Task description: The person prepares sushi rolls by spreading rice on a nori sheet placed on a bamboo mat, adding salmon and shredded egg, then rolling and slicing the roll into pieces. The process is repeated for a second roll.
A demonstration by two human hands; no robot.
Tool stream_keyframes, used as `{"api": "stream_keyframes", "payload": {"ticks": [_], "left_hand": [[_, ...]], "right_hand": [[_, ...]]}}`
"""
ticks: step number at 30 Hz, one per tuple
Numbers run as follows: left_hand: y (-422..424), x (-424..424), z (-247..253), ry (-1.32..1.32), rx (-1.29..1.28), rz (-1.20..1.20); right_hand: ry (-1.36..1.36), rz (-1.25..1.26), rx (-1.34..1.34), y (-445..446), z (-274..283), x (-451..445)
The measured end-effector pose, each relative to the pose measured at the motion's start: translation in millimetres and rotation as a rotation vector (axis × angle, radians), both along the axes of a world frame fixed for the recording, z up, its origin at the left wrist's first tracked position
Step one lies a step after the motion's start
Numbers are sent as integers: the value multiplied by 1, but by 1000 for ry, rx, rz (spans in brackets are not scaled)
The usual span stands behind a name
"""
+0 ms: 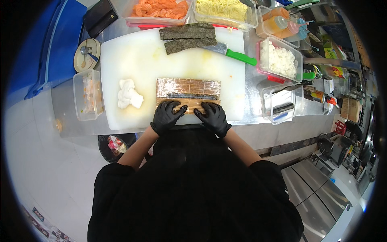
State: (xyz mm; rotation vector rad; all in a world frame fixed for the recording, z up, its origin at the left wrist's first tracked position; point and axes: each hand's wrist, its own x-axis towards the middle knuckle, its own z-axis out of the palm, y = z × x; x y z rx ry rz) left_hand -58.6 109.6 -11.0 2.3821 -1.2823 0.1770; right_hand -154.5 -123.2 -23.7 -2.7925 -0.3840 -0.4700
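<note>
On the white cutting board (133, 57) lies a bamboo rolling mat (189, 86) with a shiny, film-like surface. Its near edge is folded over, and a dark strip of nori roll (193, 96) shows along the fold. My left hand (167, 117), in a black glove, grips the left part of the folded edge. Gloved alike, my right hand (213, 119) holds the right part, the two thumbs pointing at each other. What lies under the fold is hidden. Beyond the mat, nori pieces (189, 37) partly cover the blade of a green-handled knife (241, 56).
A crumpled white cloth (129, 93) lies left of the mat. Tubs of orange fish slices (160, 9), yellow shreds (223, 10) and white rice (278, 60) line the board's far and right sides. Squeeze bottles (276, 24) stand far right. A clear tub (282, 103) holds a dark roll.
</note>
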Motion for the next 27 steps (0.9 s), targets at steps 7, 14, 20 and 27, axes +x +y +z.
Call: {"api": "stream_keyframes", "payload": {"ticks": [7, 14, 20, 27], "left_hand": [[1, -6, 6, 61, 13, 18], [0, -7, -1, 148, -10, 16], [-11, -22, 11, -159, 185, 48], [-21, -21, 11, 69, 201, -78]], "right_hand": [[32, -113, 113, 10, -1, -4], [190, 50, -128, 3, 20, -4], [192, 57, 303, 3, 71, 26], [355, 89, 407, -2, 57, 72]]}}
